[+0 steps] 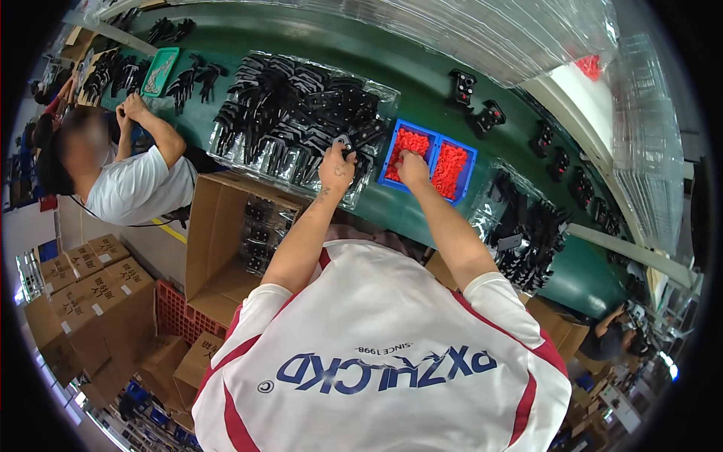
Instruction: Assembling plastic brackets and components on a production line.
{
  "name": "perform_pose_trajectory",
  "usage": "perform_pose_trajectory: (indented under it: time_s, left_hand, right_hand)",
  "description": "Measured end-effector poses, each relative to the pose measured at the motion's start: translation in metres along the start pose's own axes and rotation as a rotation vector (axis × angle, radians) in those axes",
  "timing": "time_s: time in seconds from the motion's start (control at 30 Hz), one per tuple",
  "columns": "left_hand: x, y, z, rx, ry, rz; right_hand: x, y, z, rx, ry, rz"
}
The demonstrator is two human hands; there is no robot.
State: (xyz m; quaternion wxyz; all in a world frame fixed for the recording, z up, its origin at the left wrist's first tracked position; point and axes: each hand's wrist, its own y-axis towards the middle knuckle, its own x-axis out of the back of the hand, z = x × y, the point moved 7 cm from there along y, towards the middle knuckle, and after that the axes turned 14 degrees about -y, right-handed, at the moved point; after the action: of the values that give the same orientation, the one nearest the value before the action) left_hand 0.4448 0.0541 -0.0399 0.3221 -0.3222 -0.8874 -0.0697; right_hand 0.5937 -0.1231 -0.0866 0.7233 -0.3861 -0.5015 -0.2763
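Note:
My left hand (337, 167) is closed around a black plastic part (345, 142) with a greyish end, over the near right side of a heap. That heap is a broad pile of black moulded parts (275, 105) lying on clear plastic trays. My right hand (412, 167) reaches into the left compartment of a blue two-part bin (434, 131). Its fingers are bent down among small red pieces (413, 141); their tips are hidden, so what they grip cannot be made out. More small red pieces (450, 167) fill the right compartment.
More black parts (527, 233) lie on plastic to the right. Black assemblies with red dots (489, 115) line the green bench's (361, 45) far side. An open carton (207, 241) stands by my left arm. At left, a co-worker (135, 166) works near a green tray (160, 71).

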Motion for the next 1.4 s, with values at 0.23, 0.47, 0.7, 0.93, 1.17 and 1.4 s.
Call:
perform_pose_trajectory:
  time_s: [0.23, 0.47, 0.7, 0.93, 1.17, 1.4]
  left_hand:
    - [0.013, -0.015, 0.025, 0.328, -0.864, 0.092]
    - [0.032, -0.063, -0.041, 0.661, -1.782, 0.282]
    - [0.016, -0.095, -0.085, 0.689, -1.843, 0.505]
    - [0.005, -0.111, -0.129, 0.512, -1.642, 0.567]
    - [-0.004, -0.127, -0.138, 0.514, -1.533, 0.585]
    - [-0.01, -0.132, -0.142, 0.491, -1.489, 0.762]
  right_hand:
    - [0.007, 0.008, -0.023, -0.075, 0.347, -0.099]
    - [0.073, -0.043, -0.001, -0.267, 1.123, 0.223]
    - [0.134, -0.101, 0.02, -0.181, 1.428, 0.269]
    - [0.171, -0.13, 0.029, -0.065, 1.3, 0.066]
    - [0.175, -0.139, 0.019, -0.077, 1.119, -0.062]
    - [0.159, -0.143, -0.006, -0.094, 1.09, -0.233]
